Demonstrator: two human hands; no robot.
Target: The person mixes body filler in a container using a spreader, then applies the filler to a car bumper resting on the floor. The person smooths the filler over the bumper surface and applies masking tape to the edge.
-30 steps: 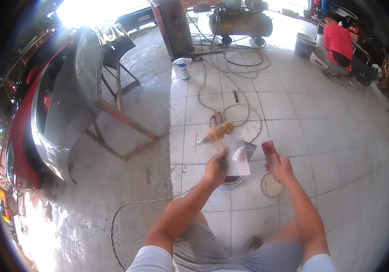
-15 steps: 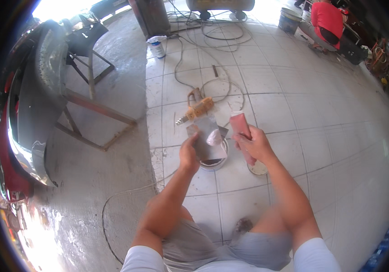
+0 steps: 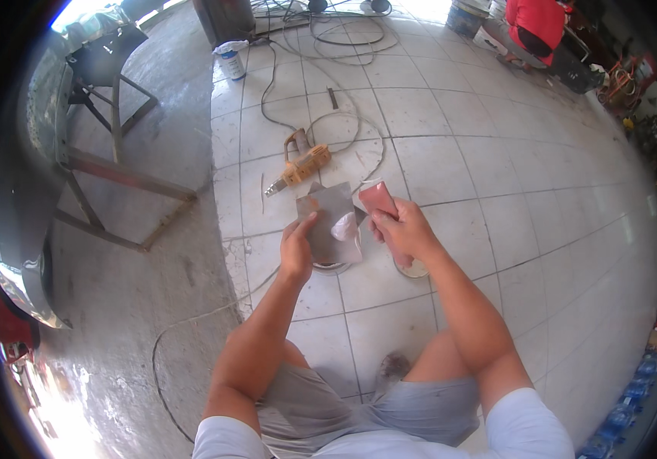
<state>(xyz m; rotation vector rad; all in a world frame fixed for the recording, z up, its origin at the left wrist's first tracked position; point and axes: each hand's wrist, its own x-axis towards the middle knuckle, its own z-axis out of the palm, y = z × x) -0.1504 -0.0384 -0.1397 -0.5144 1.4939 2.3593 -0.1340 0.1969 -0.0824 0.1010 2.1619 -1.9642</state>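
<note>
My left hand (image 3: pixel 296 246) is closed on the edge of a thin grey metal plate (image 3: pixel 321 243), its thumb lying on top. A whitish lump of paste (image 3: pixel 344 226) sits on the plate's right part. In my right hand (image 3: pixel 409 233) is a flattened red-pink tube (image 3: pixel 377 199), gripped around its middle and tilted, upper end toward the plate. The tube and plate are apart. Below the plate an open can (image 3: pixel 334 268) stands mostly hidden. A round pale lid (image 3: pixel 419 269) lies on the tiles beneath my right hand.
A yellow heat gun (image 3: pixel 305 165) lies beyond the plate, its cable (image 3: pixel 267 92) looping away. A white-and-blue container (image 3: pixel 230 64) stands farther back. On the left are a metal stand (image 3: pixel 130 183) and dark car body panels (image 3: pixel 26 183). A person in red (image 3: pixel 533 29) crouches at far right.
The view has shifted, so the scene sits farther left and higher. Both hands keep their holds on the plate and tube. The plate now covers more of the can.
</note>
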